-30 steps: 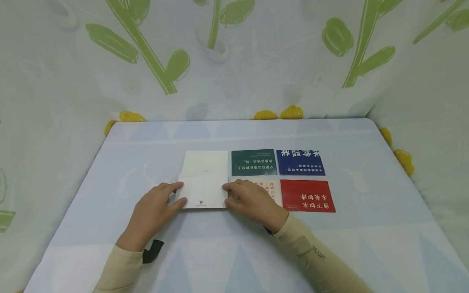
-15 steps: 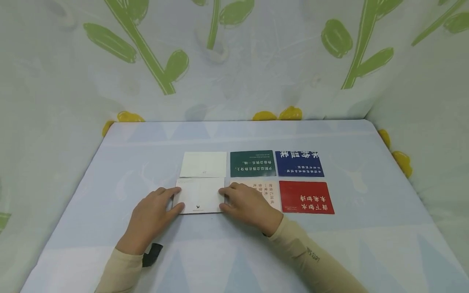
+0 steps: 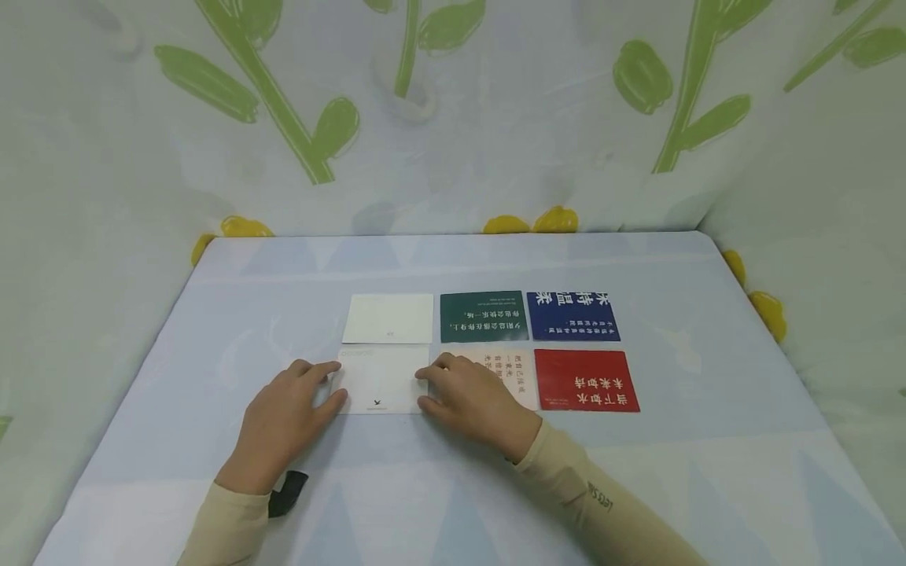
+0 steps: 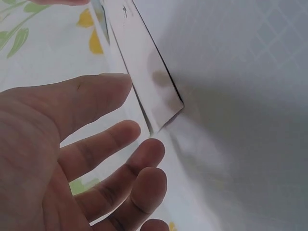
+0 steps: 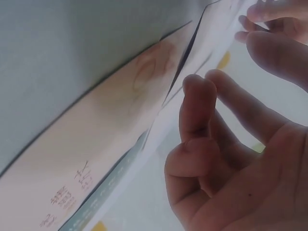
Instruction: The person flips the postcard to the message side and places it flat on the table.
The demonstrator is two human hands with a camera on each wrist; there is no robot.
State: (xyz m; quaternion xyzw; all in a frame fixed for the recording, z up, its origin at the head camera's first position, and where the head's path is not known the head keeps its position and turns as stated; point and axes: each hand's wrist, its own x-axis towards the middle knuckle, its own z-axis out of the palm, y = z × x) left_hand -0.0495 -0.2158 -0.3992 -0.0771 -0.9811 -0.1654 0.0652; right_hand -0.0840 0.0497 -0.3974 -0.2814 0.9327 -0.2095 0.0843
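Observation:
In the head view a white postcard [image 3: 378, 385] with a small black mark lies flat on the table, just below a plain white card [image 3: 389, 318]. My left hand [image 3: 283, 417] is at its left edge, thumb and fingers spread apart. At the right edge is my right hand [image 3: 477, 401], its thumb and index fingertips near the card and its other fingers loosely bent. That hand partly covers a cream card [image 3: 520, 377] with writing. The left wrist view shows the left thumb and fingers [image 4: 110, 91] beside the postcard's end, gripping nothing.
Right of the white cards lie a green card [image 3: 484, 317], a blue card [image 3: 575, 317] and a red card [image 3: 587, 380], forming two rows with the others. A pale patterned cloth covers the table [image 3: 396, 487]. Leaf-printed fabric [image 3: 495, 118] hangs behind and at the sides.
The postcard has moved toward me, off the upper white card it overlapped, and come down flat on the table. Both hands moved with it and now hold it no longer.

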